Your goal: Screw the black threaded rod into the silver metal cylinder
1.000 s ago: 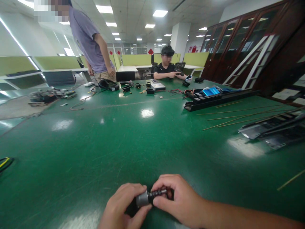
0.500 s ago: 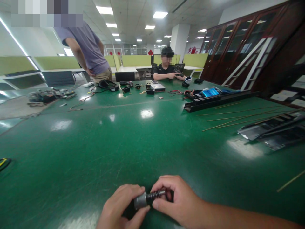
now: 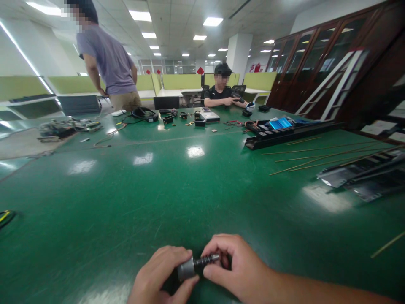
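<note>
Holding a partly covered metal part (image 3: 186,269), left hand (image 3: 156,271) cropped below

Head-worn view, directed forward and down across the glossy green tabletop (image 3: 202,190); bare left hand (image 3: 158,271) and bare right hand (image 3: 236,262) close at the lower edge, flat yellow-green partition panels (image 3: 182,80) distant.

free tabletop (image 3: 196,190) beyond hands (image 3: 238,267), rods (image 3: 303,165) right
</note>
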`<state>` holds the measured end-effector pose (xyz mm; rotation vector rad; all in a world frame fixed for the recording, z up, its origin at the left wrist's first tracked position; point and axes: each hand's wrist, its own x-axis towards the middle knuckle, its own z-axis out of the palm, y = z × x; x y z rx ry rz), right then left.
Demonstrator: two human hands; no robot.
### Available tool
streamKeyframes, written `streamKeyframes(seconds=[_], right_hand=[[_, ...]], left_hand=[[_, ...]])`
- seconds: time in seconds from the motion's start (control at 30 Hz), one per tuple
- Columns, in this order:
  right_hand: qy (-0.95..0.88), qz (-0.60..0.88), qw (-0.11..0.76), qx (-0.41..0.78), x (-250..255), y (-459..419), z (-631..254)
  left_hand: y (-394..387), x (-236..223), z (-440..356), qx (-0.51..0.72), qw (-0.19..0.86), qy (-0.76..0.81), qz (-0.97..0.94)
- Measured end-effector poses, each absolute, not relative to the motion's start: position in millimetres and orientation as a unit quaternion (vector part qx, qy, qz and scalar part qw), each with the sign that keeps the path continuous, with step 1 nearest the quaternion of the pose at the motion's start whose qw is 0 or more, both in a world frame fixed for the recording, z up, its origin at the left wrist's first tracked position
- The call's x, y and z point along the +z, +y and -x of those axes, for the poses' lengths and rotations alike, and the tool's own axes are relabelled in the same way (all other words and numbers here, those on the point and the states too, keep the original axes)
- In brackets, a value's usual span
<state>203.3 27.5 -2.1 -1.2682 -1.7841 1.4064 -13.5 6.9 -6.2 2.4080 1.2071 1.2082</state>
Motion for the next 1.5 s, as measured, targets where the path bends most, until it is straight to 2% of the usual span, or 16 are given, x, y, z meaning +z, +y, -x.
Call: streamKeyframes(seconds=[1.5], right_hand=[[-0.633,0.461,0.293,0.549,-5.9,29.0,-205.5]], left_hand=[[5.4,-2.6,20.5,0.384,0.064,0.419,-0.820]])
